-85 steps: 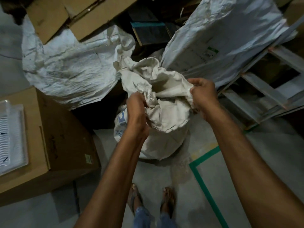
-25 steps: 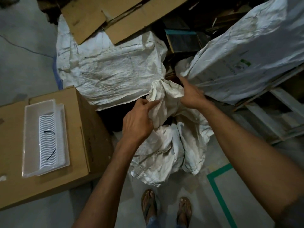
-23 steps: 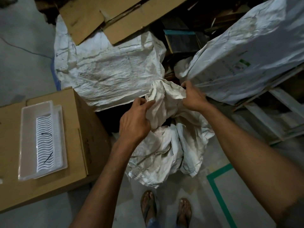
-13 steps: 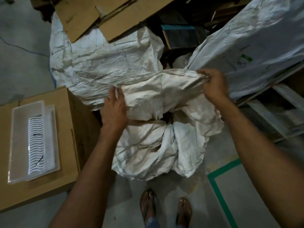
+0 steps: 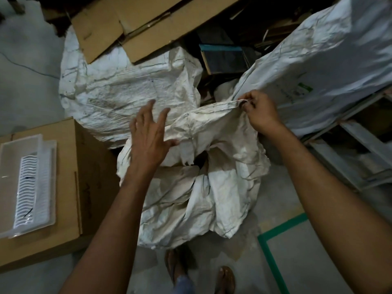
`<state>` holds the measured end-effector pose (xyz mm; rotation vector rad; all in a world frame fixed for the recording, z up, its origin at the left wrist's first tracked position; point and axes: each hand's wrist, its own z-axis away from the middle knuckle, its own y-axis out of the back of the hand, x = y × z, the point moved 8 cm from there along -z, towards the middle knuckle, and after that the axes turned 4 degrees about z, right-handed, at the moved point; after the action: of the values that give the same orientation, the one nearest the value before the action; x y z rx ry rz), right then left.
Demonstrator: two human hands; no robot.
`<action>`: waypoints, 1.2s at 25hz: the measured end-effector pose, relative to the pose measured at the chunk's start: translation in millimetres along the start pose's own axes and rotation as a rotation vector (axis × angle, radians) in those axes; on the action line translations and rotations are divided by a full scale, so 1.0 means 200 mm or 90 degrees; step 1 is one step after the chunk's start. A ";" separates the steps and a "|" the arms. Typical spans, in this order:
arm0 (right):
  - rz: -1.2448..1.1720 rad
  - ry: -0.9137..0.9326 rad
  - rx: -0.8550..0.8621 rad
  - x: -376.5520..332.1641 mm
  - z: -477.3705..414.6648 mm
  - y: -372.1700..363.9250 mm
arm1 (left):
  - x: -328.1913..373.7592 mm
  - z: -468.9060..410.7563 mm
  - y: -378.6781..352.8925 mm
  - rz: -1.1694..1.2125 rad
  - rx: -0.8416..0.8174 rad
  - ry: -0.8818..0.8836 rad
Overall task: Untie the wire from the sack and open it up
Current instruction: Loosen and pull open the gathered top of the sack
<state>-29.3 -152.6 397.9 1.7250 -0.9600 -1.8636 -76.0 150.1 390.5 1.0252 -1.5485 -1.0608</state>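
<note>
- Two sandalled feet (image 5: 201, 274) stand on the grey concrete floor (image 5: 331, 247) at the near edge, beside a green tape line (image 5: 273, 253).
- The crumpled white woven sack (image 5: 191, 200) sits on the floor just ahead of the feet, its mouth loosened with a dark gap at the middle.
- The left hand (image 5: 148, 141) reaches forward palm down, fingers spread apart, the thumb touching the sack's lifted flap (nothing clamped).
- The right hand (image 5: 259, 115) is raised with the wrist bent, fingers pinched together on the sack's rim, pulling it taut.
- A cardboard box (image 5: 84, 166) at left carries a clear plastic tray (image 5: 27, 183).
- Beyond lie bulky white bags (image 5: 127, 92) and flattened cardboard (image 5: 131, 24).
</note>
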 end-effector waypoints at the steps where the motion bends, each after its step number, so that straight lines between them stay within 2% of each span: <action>1: -0.019 -0.005 -0.022 -0.01 -0.02 -0.02 | 0.06 -0.02 -0.06 0.003 -0.031 -0.043; 3: -0.083 -0.021 -0.102 -0.02 -0.06 -0.06 | 0.13 -0.05 -0.18 0.011 -0.061 -0.096; 6: -0.122 -0.081 -0.228 0.02 -0.09 -0.14 | 0.02 -0.14 -0.24 0.075 -0.001 -0.101; 8: -0.065 -0.141 -0.153 0.10 -0.17 -0.13 | -0.09 -0.21 -0.28 0.096 -0.009 -0.107; 10: 0.050 -0.131 -0.005 0.08 -0.22 -0.08 | -0.14 -0.26 -0.30 0.097 -0.026 -0.128; 12: 0.149 -0.020 0.158 -0.09 -0.16 -0.09 | -0.18 -0.33 -0.33 0.114 -0.040 -0.118; 14: 0.207 0.119 0.265 -0.25 0.01 -0.19 | -0.24 -0.38 -0.36 0.124 -0.035 -0.091; 15: 0.253 0.147 0.268 -0.26 0.09 -0.27 | -0.26 -0.40 -0.37 0.121 -0.031 -0.087; 16: 0.304 0.122 0.237 -0.18 0.13 -0.36 | -0.27 -0.41 -0.37 0.117 -0.025 -0.093; 19: 0.387 -0.103 0.164 0.17 0.16 -0.46 | -0.31 -0.42 -0.34 0.141 0.003 -0.090; 22: 0.373 -0.244 0.229 0.28 0.20 -0.45 | -0.39 -0.44 -0.37 0.181 0.012 0.023; 24: 0.292 -0.215 0.262 0.27 0.24 -0.46 | -0.40 -0.46 -0.41 0.134 0.003 0.053; 26: 0.171 -0.136 0.216 0.28 0.18 -0.50 | -0.28 -0.49 -0.41 0.049 -0.002 -0.045; 29: 0.072 -0.099 -0.010 0.30 0.02 -0.52 | 0.08 -0.50 -0.45 0.019 -0.056 -0.332; 30: 0.045 -0.090 -0.087 0.28 -0.03 -0.52 | 0.18 -0.49 -0.48 0.020 -0.068 -0.395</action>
<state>-16.5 -123.2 284.3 1.4790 -0.9115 -1.9769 23.5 75.5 322.1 0.6178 -1.9553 -1.5135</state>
